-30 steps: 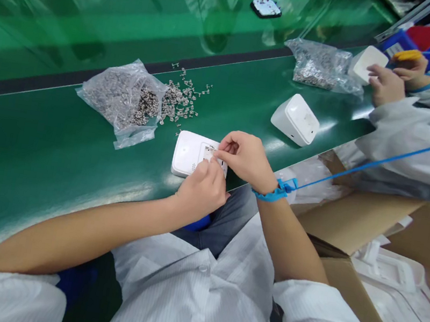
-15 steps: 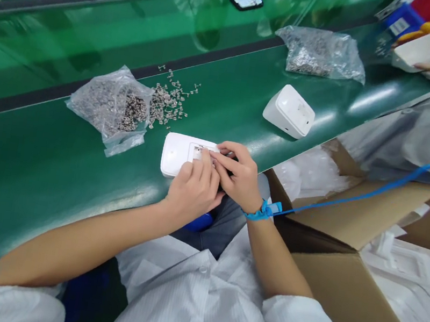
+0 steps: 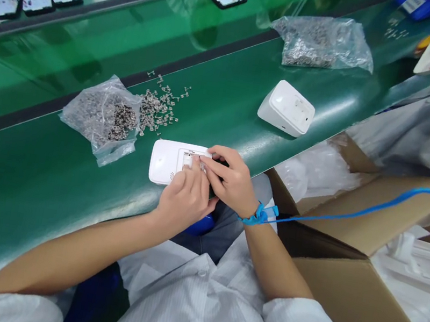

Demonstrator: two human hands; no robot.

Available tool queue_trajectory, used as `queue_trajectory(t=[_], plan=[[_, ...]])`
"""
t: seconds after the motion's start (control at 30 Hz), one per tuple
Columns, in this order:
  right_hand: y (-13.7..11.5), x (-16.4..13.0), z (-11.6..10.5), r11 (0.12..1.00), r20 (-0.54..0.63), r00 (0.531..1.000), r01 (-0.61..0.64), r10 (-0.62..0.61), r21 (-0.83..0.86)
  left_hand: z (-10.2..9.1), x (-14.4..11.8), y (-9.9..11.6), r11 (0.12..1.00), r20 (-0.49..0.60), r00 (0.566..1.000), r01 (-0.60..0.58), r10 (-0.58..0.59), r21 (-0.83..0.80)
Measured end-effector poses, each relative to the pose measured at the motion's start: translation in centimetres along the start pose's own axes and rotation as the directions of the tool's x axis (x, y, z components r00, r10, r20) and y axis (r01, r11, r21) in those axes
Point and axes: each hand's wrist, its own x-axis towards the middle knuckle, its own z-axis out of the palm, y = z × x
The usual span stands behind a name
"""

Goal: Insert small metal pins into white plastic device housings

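Both bare forearms reached forward; the left hand [image 3: 184,199] and right hand [image 3: 231,183] met, fingers curled, fingertips pressed down close together.

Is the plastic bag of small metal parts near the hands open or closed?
Open. The plastic bag lies flat on the green belt, and small metal parts have spilled from its mouth.

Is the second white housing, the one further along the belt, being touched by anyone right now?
No: the second white housing sits alone on the green belt, while the left hand and right hand work on the nearer white housing.
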Motion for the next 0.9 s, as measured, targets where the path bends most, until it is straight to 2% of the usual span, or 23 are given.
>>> queue_trajectory(t=[0.23, 0.37, 0.53, 0.67, 0.8, 0.9], plan=[[0.0, 0.1, -0.3, 0.999, 0.067, 0.998, 0.001, 0.001, -0.034, -0.3, 0.5, -0.1, 1.0, 0.018, 1.0, -0.017, 0.017, -0.014], [0.2, -0.1, -0.1, 0.999, 0.033, 0.999, 0.029, -0.028, -0.019, -0.3, 0.4, -0.2, 0.998, -0.011, 0.999, -0.039, 0.04, 0.047], [0.1, -0.2, 0.0, 1.0, 0.017, 1.0, -0.025, 0.025, 0.009, -0.1, -0.1, -0.2, 0.999, -0.012, 0.999, -0.044, 0.044, 0.02], [-0.2, 0.1, 0.1, 0.998, -0.005, 1.0, -0.03, 0.03, 0.05, 0.0, -0.1, -0.3, 0.995, -0.051, 0.997, -0.061, 0.065, 0.073], [-0.1, 0.6, 0.0, 0.982, -0.054, 0.989, -0.126, 0.135, 0.14, -0.1, -0.1, -0.5, 0.995, -0.061, 0.996, -0.066, 0.071, 0.077], [1.3, 1.4, -1.0, 0.965, -0.088, 0.976, -0.181, 0.201, 0.189, -0.5, -0.7, -0.6, 0.994, -0.062, 0.997, -0.037, 0.043, 0.1]])
